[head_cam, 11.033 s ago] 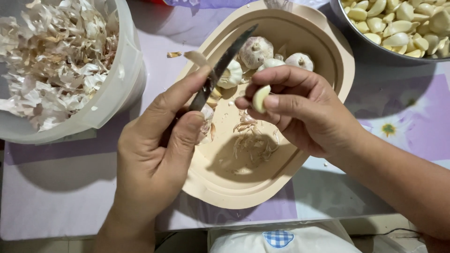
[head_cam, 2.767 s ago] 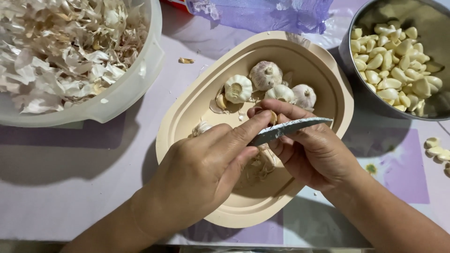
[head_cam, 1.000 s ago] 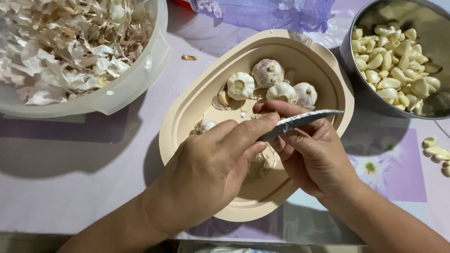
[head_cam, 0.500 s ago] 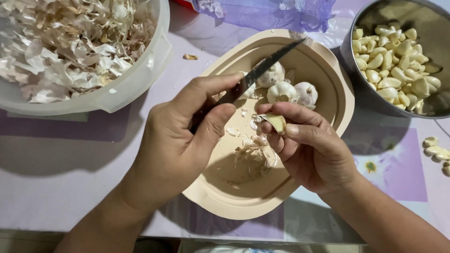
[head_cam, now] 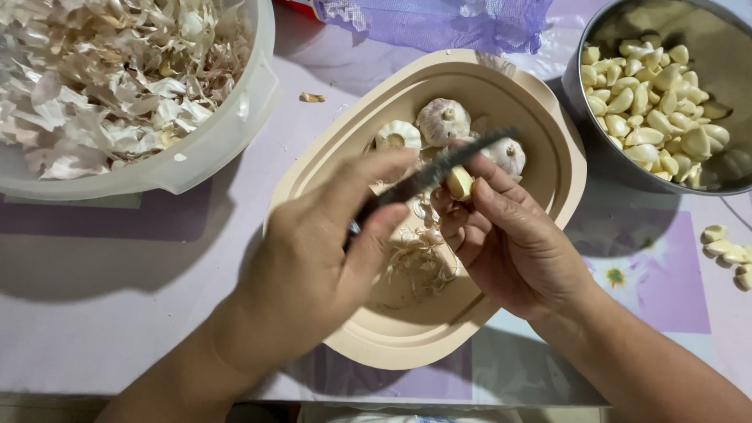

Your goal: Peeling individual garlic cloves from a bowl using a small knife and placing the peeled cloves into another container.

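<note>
My left hand grips a small knife, its blurred blade pointing right and up against a garlic clove. My right hand pinches that clove between thumb and fingers. Both hands hover over a beige oval tray. In the tray's far part lie garlic bulbs, and loose papery skins lie under my hands.
A white bowl heaped with garlic skins stands at the upper left. A metal bowl of peeled cloves stands at the upper right. A few peeled cloves lie on the purple tablecloth at right. A purple mesh bag lies at the back.
The knife blade has swung down from pointing up-right to lie across the clove. My right hand still holds the clove in about the same place.
</note>
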